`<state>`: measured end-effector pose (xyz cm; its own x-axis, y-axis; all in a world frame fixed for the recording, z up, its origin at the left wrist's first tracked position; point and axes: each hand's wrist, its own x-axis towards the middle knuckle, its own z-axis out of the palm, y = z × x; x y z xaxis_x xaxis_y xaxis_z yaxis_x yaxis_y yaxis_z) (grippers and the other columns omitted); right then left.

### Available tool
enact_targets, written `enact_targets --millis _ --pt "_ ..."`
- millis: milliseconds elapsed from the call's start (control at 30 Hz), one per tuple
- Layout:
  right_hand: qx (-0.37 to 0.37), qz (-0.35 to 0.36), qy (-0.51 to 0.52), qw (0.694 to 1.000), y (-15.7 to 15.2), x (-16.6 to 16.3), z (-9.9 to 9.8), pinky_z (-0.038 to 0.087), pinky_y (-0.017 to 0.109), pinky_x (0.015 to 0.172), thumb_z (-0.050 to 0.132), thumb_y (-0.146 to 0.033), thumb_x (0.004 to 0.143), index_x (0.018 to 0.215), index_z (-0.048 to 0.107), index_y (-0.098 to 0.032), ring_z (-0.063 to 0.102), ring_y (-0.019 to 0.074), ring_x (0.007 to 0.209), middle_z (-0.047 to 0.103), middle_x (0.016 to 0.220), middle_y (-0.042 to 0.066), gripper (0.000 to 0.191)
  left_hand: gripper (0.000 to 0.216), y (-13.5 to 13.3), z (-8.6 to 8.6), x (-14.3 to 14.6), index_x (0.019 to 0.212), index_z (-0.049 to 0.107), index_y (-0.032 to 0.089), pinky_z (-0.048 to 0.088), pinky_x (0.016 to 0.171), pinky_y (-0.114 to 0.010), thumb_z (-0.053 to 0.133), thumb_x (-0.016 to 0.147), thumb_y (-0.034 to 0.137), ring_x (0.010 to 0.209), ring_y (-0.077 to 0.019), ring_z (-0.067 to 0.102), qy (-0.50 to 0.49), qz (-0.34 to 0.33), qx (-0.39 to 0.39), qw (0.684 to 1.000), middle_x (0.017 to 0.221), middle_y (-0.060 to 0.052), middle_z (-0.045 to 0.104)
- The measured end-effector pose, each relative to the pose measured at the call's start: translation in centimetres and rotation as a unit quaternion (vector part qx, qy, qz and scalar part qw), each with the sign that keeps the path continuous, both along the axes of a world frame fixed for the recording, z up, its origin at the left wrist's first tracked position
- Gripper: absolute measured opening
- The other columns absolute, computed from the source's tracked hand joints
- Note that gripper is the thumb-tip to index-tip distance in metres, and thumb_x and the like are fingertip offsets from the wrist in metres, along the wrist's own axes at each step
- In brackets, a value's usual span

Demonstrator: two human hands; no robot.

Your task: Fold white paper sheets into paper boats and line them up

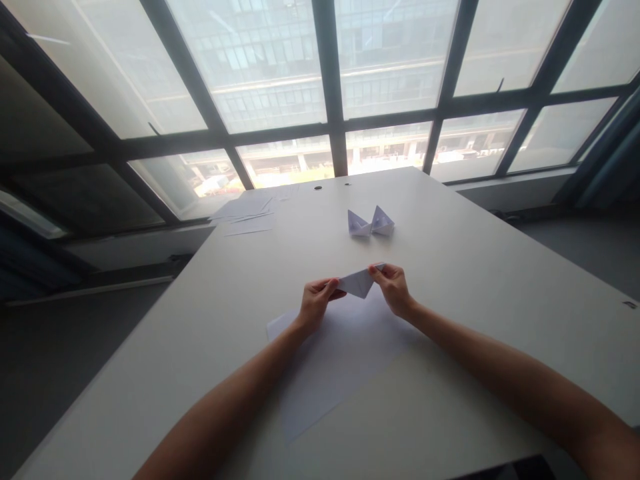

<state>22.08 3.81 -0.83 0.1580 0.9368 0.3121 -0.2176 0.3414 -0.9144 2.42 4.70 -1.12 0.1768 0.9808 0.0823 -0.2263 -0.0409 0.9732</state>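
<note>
Between my two hands is a small folded piece of white paper (pixel 359 285), roughly triangular with its point downward. My left hand (pixel 317 298) pinches its left corner between thumb and fingers. At the upper right corner, my right hand (pixel 393 287) grips it the same way. The folded paper is held above a flat white sheet (pixel 340 363) that lies on the table under my hands. Farther back stand two folded paper pieces (pixel 383 222) with pointed tips, side by side, resembling origami boats.
Several loose white sheets (pixel 249 212) lie at the far left of the white table (pixel 475 293). Large framed windows rise behind its far edge. A dark object (pixel 505 469) shows at the bottom edge, and a small dark fitting (pixel 630 305) sits at the right edge.
</note>
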Motion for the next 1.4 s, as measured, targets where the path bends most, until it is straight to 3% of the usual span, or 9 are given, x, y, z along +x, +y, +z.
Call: enact_targets --millis 133,200,300,400,600,833,1033,1200,1400 --pt "0.012 0.011 -0.041 0.999 -0.4 -0.2 0.1 0.041 0.027 0.061 0.071 -0.041 0.080 0.074 0.069 -0.015 0.052 0.0136 0.063 0.063 0.067 0.001 0.027 0.039 -0.3 2.0 -0.4 0.097 0.076 0.013 0.056 0.078 -0.034 0.075 0.076 0.046 0.083 -0.0222 0.070 0.109 0.007 0.090 0.990 0.093 -0.012 0.076" --pt "0.012 0.034 -0.062 0.997 -0.6 -0.5 0.1 0.042 0.027 0.060 0.070 -0.042 0.081 0.076 0.069 -0.015 0.054 0.0144 0.064 0.065 0.069 0.003 0.028 0.038 -0.5 3.5 -0.6 0.100 0.076 0.014 0.053 0.073 -0.029 0.075 0.076 0.044 0.084 -0.0217 0.069 0.192 -0.039 0.121 0.973 0.094 -0.010 0.076" --pt "0.016 0.069 -0.091 0.993 -0.6 -0.9 0.2 0.042 0.026 0.058 0.070 -0.043 0.081 0.075 0.068 -0.014 0.054 0.0142 0.062 0.064 0.068 0.003 0.029 0.035 -0.4 5.4 -0.6 0.082 0.077 0.013 0.041 0.053 -0.021 0.069 0.081 0.047 0.060 -0.0139 0.060 0.291 -0.156 0.125 0.936 0.068 -0.003 0.070" --pt "0.007 0.080 -0.112 0.990 -0.2 -0.7 0.7 0.040 0.025 0.056 0.070 -0.044 0.081 0.075 0.066 -0.014 0.052 0.0129 0.060 0.061 0.067 0.001 0.031 0.045 0.0 6.2 0.1 0.065 0.071 0.011 0.024 0.043 -0.019 0.065 0.082 0.053 0.046 -0.0081 0.044 0.311 -0.181 0.102 0.928 0.051 0.001 0.054" --pt "-0.056 0.111 -0.122 0.985 0.6 0.3 2.0 0.037 0.022 0.051 0.066 -0.045 0.082 0.079 0.065 -0.013 0.052 0.0119 0.059 0.060 0.068 0.000 0.032 0.042 1.4 4.9 1.9 0.075 0.075 0.011 0.029 0.044 -0.020 0.073 0.075 0.053 0.048 -0.0098 0.047 0.213 -0.133 0.008 0.968 0.058 -0.002 0.061" --pt "-0.102 0.055 -0.155 0.981 0.7 0.4 0.5 0.044 0.022 0.051 0.066 -0.031 0.083 0.066 0.058 -0.015 0.058 0.0114 0.053 0.061 0.059 0.000 0.025 0.035 3.0 1.9 3.1 0.080 0.076 0.013 0.039 0.046 -0.021 0.078 0.072 0.047 0.049 -0.0114 0.054 0.124 -0.048 -0.012 0.991 0.062 -0.002 0.067" --pt "-0.102 0.061 -0.092 0.989 -0.1 0.5 -0.1 0.046 0.021 0.057 0.067 -0.036 0.084 0.073 0.060 -0.015 0.059 0.0099 0.057 0.064 0.063 -0.001 0.025 0.029 3.1 1.4 3.3 0.085 0.076 0.016 0.053 0.055 -0.028 0.079 0.071 0.041 0.060 -0.0177 0.064 0.103 -0.013 -0.010 0.995 0.074 -0.003 0.073" --pt "-0.082 0.052 -0.081 0.992 -0.5 0.6 -0.6 0.048 0.024 0.059 0.069 -0.044 0.082 0.071 0.060 -0.016 0.058 0.0109 0.058 0.061 0.062 -0.002 0.031 0.025 2.6 1.6 3.1 0.087 0.076 0.022 0.050 0.052 -0.023 0.078 0.073 0.042 0.062 -0.0149 0.063 0.181 -0.040 -0.001 0.983 0.074 0.004 0.074" --pt "-0.063 0.015 -0.112 0.992 -0.7 0.3 -1.0 0.047 0.023 0.057 0.068 -0.047 0.082 0.072 0.061 -0.016 0.059 0.0120 0.059 0.062 0.063 -0.001 0.034 0.028 2.3 1.5 3.0 0.092 0.077 0.024 0.050 0.054 -0.025 0.079 0.072 0.044 0.068 -0.0185 0.065 0.217 -0.036 0.049 0.974 0.085 -0.001 0.075"
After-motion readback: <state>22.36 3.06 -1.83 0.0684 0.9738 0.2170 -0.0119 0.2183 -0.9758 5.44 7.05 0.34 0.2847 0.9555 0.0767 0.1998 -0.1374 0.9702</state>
